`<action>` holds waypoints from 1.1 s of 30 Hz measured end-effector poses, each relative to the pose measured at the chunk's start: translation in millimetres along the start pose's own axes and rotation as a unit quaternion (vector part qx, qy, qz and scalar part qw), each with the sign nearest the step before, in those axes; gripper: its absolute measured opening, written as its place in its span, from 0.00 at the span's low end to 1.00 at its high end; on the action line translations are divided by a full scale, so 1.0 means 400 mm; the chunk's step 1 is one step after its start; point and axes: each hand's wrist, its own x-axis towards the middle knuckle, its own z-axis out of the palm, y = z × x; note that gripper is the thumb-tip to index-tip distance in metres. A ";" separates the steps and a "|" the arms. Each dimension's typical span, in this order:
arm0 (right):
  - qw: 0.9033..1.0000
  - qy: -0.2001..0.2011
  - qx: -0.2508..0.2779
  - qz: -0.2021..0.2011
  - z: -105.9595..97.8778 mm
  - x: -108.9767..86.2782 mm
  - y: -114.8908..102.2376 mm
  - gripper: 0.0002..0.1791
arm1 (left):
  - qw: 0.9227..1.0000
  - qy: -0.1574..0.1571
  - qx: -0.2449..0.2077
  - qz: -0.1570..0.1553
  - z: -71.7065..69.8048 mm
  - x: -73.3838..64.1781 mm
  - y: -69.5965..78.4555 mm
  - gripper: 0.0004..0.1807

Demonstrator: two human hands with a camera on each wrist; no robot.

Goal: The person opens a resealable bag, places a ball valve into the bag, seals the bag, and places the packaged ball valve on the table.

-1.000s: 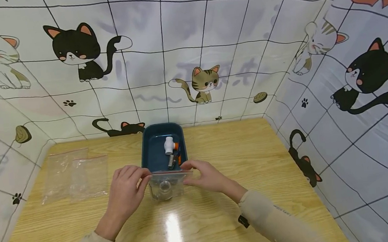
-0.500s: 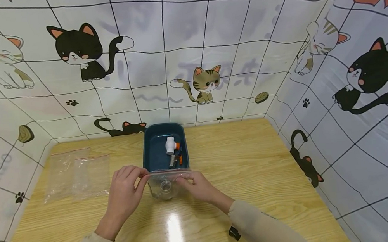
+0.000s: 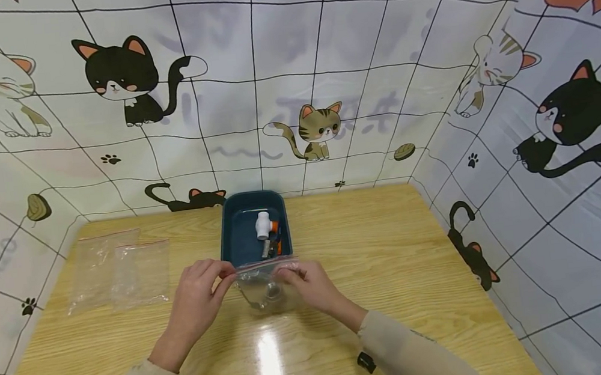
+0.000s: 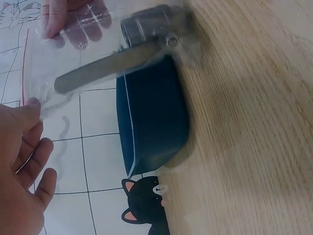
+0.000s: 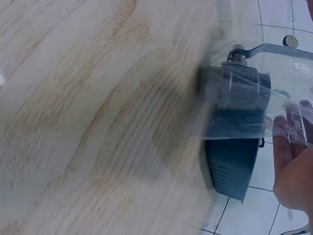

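A clear zip bag [image 3: 255, 285] with a red-lined top edge hangs between my two hands over the table. Inside it sits a grey metal ball valve [image 5: 239, 88], whose long flat lever [image 4: 107, 66] points up toward the bag's mouth. My left hand [image 3: 198, 297] pinches the left top corner between thumb and finger. At the right end of the top edge, my right hand [image 3: 312, 286] grips the plastic, thumb in front and fingers behind. The valve body hangs at the bag's bottom, its round opening facing up in the head view.
Just behind the bag stands a dark blue tray [image 3: 237, 236] holding a white tee-shaped fitting [image 3: 263, 225] with orange on it and some small metal and orange parts. Two flat clear zip bags [image 3: 143, 275] lie at the left. A cat-print curtain [image 3: 287, 50] surrounds the table.
My right hand has moved in from the bag's right corner and taken hold of its top edge. The valve in the bag has swung to the right; my left hand keeps its pinch.
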 end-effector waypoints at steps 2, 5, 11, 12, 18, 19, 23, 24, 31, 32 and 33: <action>1.000 0.000 -0.004 0.002 -0.010 -0.003 -0.004 0.12 | 1.000 -0.015 -0.004 -0.005 0.003 0.001 -0.001 0.10; 1.000 -0.005 -0.013 0.008 -0.029 -0.011 -0.007 0.12 | 0.999 -0.037 -0.006 -0.016 0.005 0.002 0.001 0.13; 1.000 -0.005 -0.018 0.022 -0.088 -0.023 -0.004 0.14 | 0.999 -0.048 -0.003 -0.025 0.005 0.001 -0.004 0.17; 0.999 -0.004 -0.018 0.029 -0.099 -0.023 -0.004 0.14 | 0.999 -0.046 -0.004 -0.025 0.004 0.000 -0.008 0.17; 0.997 0.003 -0.025 0.074 -0.179 -0.021 -0.008 0.16 | 0.999 -0.020 -0.005 -0.036 -0.011 -0.006 -0.042 0.17; 0.996 0.008 -0.027 0.082 -0.193 -0.020 -0.002 0.16 | 0.999 -0.014 -0.003 -0.038 -0.013 -0.007 -0.048 0.17; 0.991 0.027 -0.016 0.126 -0.249 -0.011 0.041 0.17 | 0.999 0.010 -0.006 -0.038 -0.018 -0.015 -0.071 0.17; 0.990 0.028 -0.013 0.137 -0.264 -0.008 0.048 0.17 | 0.999 0.016 -0.008 -0.038 -0.019 -0.017 -0.074 0.17; 0.980 0.042 -0.022 0.193 -0.358 0.020 0.088 0.19 | 0.998 0.025 -0.009 -0.048 -0.022 -0.033 -0.078 0.17; 0.979 0.046 -0.027 0.199 -0.371 0.024 0.092 0.19 | 0.998 0.023 -0.009 -0.051 -0.022 -0.033 -0.078 0.17; 0.978 0.048 -0.033 0.203 -0.384 0.029 0.096 0.19 | 0.998 0.023 -0.010 -0.053 -0.023 -0.034 -0.078 0.17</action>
